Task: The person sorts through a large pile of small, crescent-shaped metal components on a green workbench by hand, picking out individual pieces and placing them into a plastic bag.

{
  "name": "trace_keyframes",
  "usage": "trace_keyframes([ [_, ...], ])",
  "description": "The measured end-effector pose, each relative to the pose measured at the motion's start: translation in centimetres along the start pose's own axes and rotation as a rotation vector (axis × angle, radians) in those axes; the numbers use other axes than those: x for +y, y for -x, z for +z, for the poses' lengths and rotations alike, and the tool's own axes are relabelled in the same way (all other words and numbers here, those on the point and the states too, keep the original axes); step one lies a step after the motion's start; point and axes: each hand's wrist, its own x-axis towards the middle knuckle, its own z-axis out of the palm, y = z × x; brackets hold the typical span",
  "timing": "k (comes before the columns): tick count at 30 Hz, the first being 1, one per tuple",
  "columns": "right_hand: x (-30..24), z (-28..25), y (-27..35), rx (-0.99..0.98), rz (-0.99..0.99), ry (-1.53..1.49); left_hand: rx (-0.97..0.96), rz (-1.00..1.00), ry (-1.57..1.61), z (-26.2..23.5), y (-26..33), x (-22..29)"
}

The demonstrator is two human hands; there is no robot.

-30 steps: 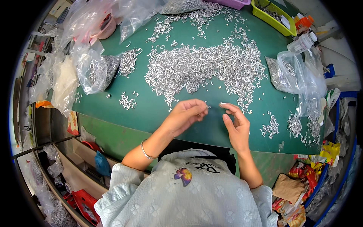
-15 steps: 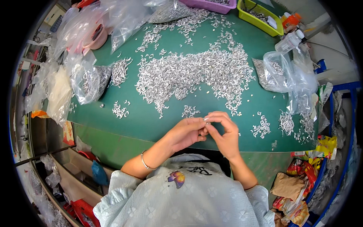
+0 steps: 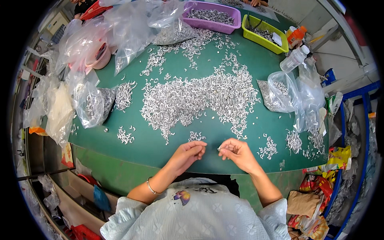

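Over the near edge of the green table (image 3: 120,154) my two hands are held apart. My left hand (image 3: 187,155) has its fingers pinched together beside a small heap of curved metal pieces (image 3: 196,136); what is in the pinch, if anything, is too small to tell. My right hand (image 3: 236,153) pinches a tiny silvery metal piece between thumb and forefinger. Beyond both hands spreads a big pile of small curved silvery pieces (image 3: 200,96). Smaller heaps lie at the left (image 3: 125,135) and right (image 3: 268,148).
At the back stand a purple tray (image 3: 236,25) and a yellow-green tray (image 3: 266,45) of metal parts. Clear plastic bags of parts rest left (image 3: 94,106) and right (image 3: 276,94). A white bottle (image 3: 295,59) is at the right. Other people are at the far side.
My hands have come apart from touching each other, the left moving a little left. The view has tilted up, showing more of the far side of the table.
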Motion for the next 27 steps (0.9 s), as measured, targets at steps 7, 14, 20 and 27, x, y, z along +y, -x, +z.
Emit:
trace_keyframes([
  [7, -1.2, -2.2, -2.8, -0.118, 0.172, -0.137, 0.043, 0.056, 0.018, -0.9, 0.5, -0.4],
  [14, -2.5, -4.2, -5.4, -0.101, 0.251, -0.378, 0.026, 0.079, 0.014, -1.3, 0.6, -0.3],
  [20, -8.0, -5.8, -14.2, 0.225, 0.160, -0.421, -0.010, 0.091, -0.021, -1.1, 0.5, -0.5],
  [27, -12.5, -7.5, -20.3, 0.106, -0.290, -0.231, -0.075, 0.145, -0.176, 0.3, 1.0, -0.1],
])
